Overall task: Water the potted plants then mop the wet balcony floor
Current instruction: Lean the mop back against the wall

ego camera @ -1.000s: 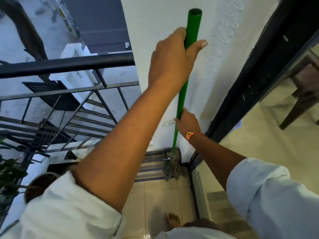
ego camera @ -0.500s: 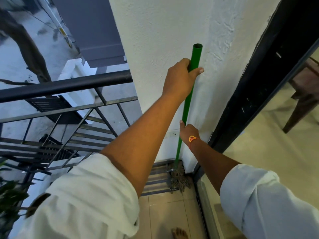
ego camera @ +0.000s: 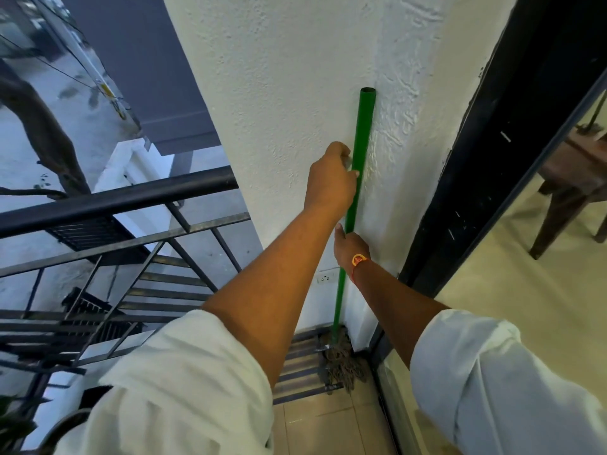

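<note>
A mop with a green handle (ego camera: 363,133) stands almost upright in the corner against the white wall (ego camera: 279,93). Its stringy brown head (ego camera: 341,359) rests on the floor beside the metal grating. My left hand (ego camera: 330,180) is curled loosely on the upper handle, fingertips against its left side. Lower down, my right hand (ego camera: 349,249), with an orange wrist thread, grips the handle with the thumb pointing up. A potted plant (ego camera: 14,425) shows only partly at the bottom left, behind my sleeve.
A black metal railing (ego camera: 115,198) runs along the left, with the street far below. A black door frame (ego camera: 492,159) stands right of the corner, and a wooden chair (ego camera: 574,182) is inside. A wall socket (ego camera: 326,278) sits low. Beige floor tiles (ego camera: 315,425) lie underfoot.
The mop has moved away from me into the wall corner and now stands more upright. My left hand has slid down from the handle's top; both arms are stretched further out.
</note>
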